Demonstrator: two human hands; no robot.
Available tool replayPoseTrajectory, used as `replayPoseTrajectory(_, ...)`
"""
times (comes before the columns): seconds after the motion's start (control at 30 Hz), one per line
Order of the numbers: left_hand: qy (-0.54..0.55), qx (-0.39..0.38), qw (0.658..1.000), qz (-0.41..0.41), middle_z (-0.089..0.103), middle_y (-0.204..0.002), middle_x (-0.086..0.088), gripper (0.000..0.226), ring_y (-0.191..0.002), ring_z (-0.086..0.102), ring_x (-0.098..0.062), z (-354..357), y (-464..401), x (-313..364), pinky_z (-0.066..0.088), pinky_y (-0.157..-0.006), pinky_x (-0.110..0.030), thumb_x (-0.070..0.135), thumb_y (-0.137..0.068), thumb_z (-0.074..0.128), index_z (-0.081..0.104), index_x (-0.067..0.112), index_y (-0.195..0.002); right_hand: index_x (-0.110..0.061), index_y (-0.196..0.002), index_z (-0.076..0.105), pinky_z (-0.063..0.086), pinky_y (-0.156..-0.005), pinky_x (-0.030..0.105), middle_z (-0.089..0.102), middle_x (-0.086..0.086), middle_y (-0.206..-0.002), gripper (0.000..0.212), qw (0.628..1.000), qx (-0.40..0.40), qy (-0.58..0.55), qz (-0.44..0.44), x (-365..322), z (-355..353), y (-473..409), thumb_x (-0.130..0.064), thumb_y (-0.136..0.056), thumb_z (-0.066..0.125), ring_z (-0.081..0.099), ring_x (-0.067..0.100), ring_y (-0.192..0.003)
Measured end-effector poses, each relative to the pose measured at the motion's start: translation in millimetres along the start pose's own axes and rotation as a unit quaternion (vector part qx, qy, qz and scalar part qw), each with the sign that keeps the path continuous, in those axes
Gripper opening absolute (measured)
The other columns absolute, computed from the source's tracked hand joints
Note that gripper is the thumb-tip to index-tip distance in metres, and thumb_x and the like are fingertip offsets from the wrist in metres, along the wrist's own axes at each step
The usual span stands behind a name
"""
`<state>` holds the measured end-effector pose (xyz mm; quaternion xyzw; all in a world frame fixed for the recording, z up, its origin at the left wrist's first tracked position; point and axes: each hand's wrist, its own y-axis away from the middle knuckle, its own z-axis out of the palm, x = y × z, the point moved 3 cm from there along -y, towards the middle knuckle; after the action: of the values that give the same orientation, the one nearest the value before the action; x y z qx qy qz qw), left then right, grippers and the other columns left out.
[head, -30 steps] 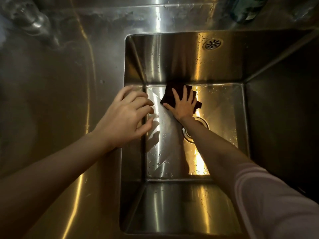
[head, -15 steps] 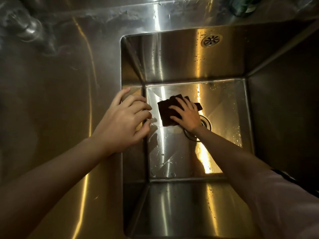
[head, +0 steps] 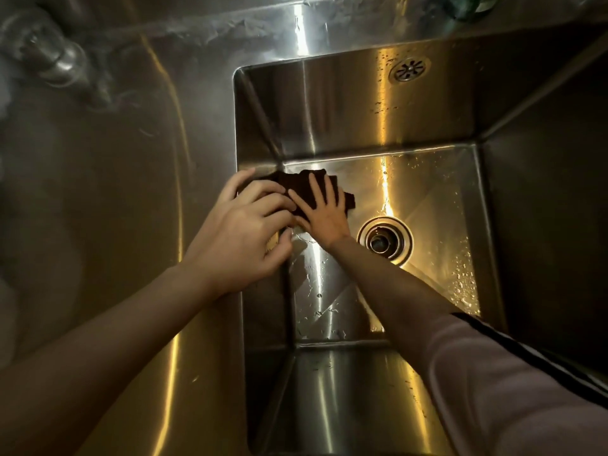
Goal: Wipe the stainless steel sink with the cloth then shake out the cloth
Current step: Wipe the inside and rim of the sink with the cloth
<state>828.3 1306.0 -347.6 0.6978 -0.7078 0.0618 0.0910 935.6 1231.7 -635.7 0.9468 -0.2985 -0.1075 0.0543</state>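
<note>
Nearby, drain (head: 385, 240) sits uncovered — right hand (head: 324, 214) flat on cloth (head: 304, 185), left hand (head: 237, 238) loosely curled w/ nothing.

kitchen: deep steel sink (head: 329, 110), drain (head: 385, 241), steel counter (head: 131, 192).

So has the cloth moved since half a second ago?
Yes. The cloth slid left, away from the drain, toward the sink's left wall, under the right hand.
</note>
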Motion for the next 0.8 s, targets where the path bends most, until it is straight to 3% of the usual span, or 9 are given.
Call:
replayPoseTrajectory(0.1,-0.002,-0.002,1.000,0.003,0.070,-0.107,0.001,0.034,-0.116,0.056,-0.020,1.5,0.7,-0.7,0.019,-0.117,-0.042,0.030,-0.090,0.045,0.075,0.015,-0.096,-0.037,-0.152,0.008,0.015,-0.113,0.061,0.006,0.016,-0.160,0.068,0.998,0.009,0.037,-0.046,38.1,1.5,15.2,-0.061,-0.095,0.035,0.004,0.042,-0.146)
replayPoseTrajectory(0.23,0.003,0.005,1.000,0.004,0.070,-0.108,0.002,0.034,-0.115,0.056,-0.019,2.7,0.1,-1.3,0.020,-0.116,-0.041,0.030,-0.090,0.045,0.074,0.015,-0.096,-0.028,-0.153,0.009,0.011,-0.115,0.062,0.009,0.018,-0.160,0.073,0.997,0.021,0.046,0.052,68.8,-9.4,7.7,-0.058,-0.094,0.039,0.005,0.042,-0.146)
replayPoseTrajectory(0.33,0.003,0.002,1.000,-0.002,0.070,-0.109,0.002,0.035,-0.116,0.056,-0.018,2.5,-0.3,-1.6,0.018,-0.117,-0.041,0.031,-0.091,0.044,0.074,0.015,-0.098,-0.025,-0.153,-0.002,0.008,-0.115,0.058,-0.001,0.020,-0.160,0.079,0.994,0.001,0.010,0.112,43.8,-17.3,-4.4,-0.052,-0.095,0.044,-0.003,0.045,-0.145)
replayPoseTrajectory(0.47,0.004,-0.009,1.000,-0.005,0.069,-0.110,0.003,0.035,-0.119,0.054,-0.018,2.1,0.8,-0.7,0.017,-0.118,-0.042,0.032,-0.091,0.043,0.074,0.018,-0.098,-0.030,-0.152,-0.008,0.006,-0.112,0.062,-0.015,0.016,-0.159,0.081,0.999,-0.039,0.021,0.032,-9.9,-15.4,-21.5,-0.040,-0.096,0.050,-0.009,0.053,-0.141)
replayPoseTrajectory(0.63,-0.002,-0.014,1.000,-0.005,0.070,-0.110,0.002,0.037,-0.119,0.055,-0.018,2.1,1.3,-1.4,0.017,-0.118,-0.043,0.033,-0.091,0.041,0.074,0.018,-0.099,-0.033,-0.152,-0.003,0.004,-0.116,0.056,-0.011,0.007,-0.161,0.073,0.998,-0.047,0.018,-0.031,-6.8,-18.0,-26.1,-0.033,-0.099,0.047,-0.011,0.046,-0.143)
replayPoseTrajectory(0.7,-0.005,-0.011,1.000,-0.002,0.070,-0.109,0.002,0.037,-0.118,0.055,-0.018,1.8,2.2,-1.7,0.016,-0.118,-0.042,0.032,-0.091,0.041,0.074,0.018,-0.100,-0.037,-0.152,0.000,0.005,-0.116,0.055,-0.005,0.004,-0.162,0.068,0.999,-0.034,0.024,-0.030,17.8,-17.4,-20.3,-0.035,-0.100,0.044,-0.008,0.044,-0.145)
replayPoseTrajectory(0.8,-0.008,-0.006,1.000,0.002,0.070,-0.107,0.004,0.034,-0.116,0.055,-0.018,2.3,1.1,-1.0,0.018,-0.118,-0.043,0.031,-0.090,0.044,0.074,0.017,-0.100,-0.037,-0.152,0.012,0.007,-0.115,0.058,0.004,0.004,-0.162,0.060,0.999,-0.019,0.003,0.044,70.4,-20.4,-8.0,-0.038,-0.101,0.042,-0.001,0.045,-0.145)
